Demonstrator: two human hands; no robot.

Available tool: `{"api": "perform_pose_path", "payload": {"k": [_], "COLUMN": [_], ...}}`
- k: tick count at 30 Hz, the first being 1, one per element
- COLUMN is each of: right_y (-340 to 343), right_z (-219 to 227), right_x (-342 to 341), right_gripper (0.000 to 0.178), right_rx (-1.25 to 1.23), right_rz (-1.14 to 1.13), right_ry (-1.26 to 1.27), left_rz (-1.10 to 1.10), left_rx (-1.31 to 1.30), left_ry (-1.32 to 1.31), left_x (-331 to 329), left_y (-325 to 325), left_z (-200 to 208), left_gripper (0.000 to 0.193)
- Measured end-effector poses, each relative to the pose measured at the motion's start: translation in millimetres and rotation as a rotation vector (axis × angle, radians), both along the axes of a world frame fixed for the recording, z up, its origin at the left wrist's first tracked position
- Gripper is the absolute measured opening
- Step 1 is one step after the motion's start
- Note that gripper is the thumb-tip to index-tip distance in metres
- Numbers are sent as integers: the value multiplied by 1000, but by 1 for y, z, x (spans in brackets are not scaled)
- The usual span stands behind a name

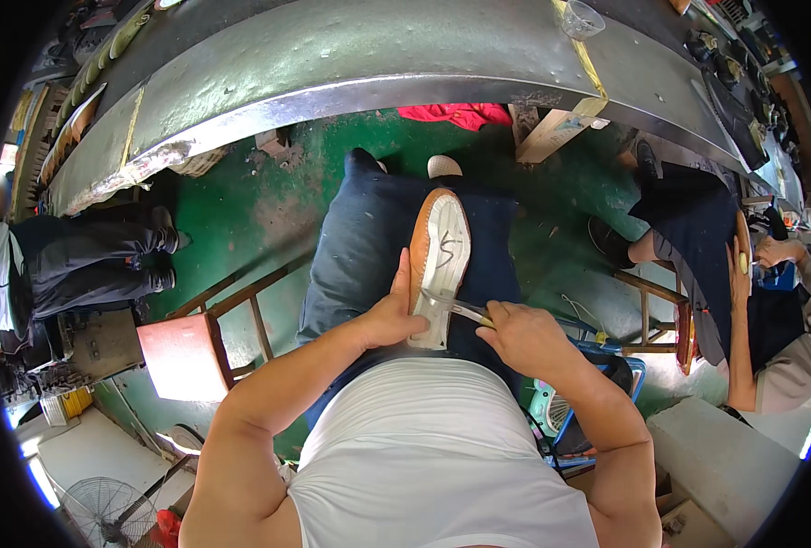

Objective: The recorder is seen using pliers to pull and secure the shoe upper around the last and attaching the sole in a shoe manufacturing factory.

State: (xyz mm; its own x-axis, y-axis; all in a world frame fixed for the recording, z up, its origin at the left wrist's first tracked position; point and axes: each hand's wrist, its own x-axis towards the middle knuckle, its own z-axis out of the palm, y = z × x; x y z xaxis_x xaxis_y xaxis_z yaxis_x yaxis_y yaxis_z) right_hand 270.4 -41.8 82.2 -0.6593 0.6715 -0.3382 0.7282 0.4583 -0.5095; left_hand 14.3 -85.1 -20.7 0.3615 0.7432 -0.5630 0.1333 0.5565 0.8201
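Note:
A tan shoe (418, 239) lies on my lap with its pale sole (452, 228) turned up and its toe pointing away from me. A dark hand-drawn mark shows on the sole. My left hand (392, 315) grips the shoe by its left side near the heel, with the thumb resting over the sole. In my right hand (524, 338) is a slim tool (465, 310) with a greyish flat front part and a light handle. Its tip touches or hovers just over the heel half of the sole; its exact kind is unclear.
A grey metal-topped bench (332, 64) curves across the far side, with a clear plastic cup (583, 20) on it. Wooden stools (186, 356) stand to both sides. Seated at right, a person (698, 219) handles a brown piece; another person's legs (104, 247) show at left. Red cloth (455, 115) lies under the bench.

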Motion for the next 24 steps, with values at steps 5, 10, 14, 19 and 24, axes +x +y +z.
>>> {"api": "perform_pose_path", "payload": {"k": [5,10,14,19,24], "right_y": [5,7,17,26,46], "right_z": [-11,1,10,19,39], "right_x": [-2,-2,15,-2,-28], "right_gripper": [35,33,34,33,25], "right_rx": [-257,-215,-269,-282,-337], "right_rz": [-45,-9,61,74,231], "right_ry": [70,138,103,23,-306], "left_rz": [129,35,44,-27,321], "left_rx": [-93,-128,-42,-8,-133], "left_ry": [-258,-229,-172,2,-432], "left_x": [-2,-2,1,11,7], "left_y": [3,4,2,-1,-8], "left_z": [-8,-14,-11,-6,-6], "left_gripper": [123,123,122,121,109]}}
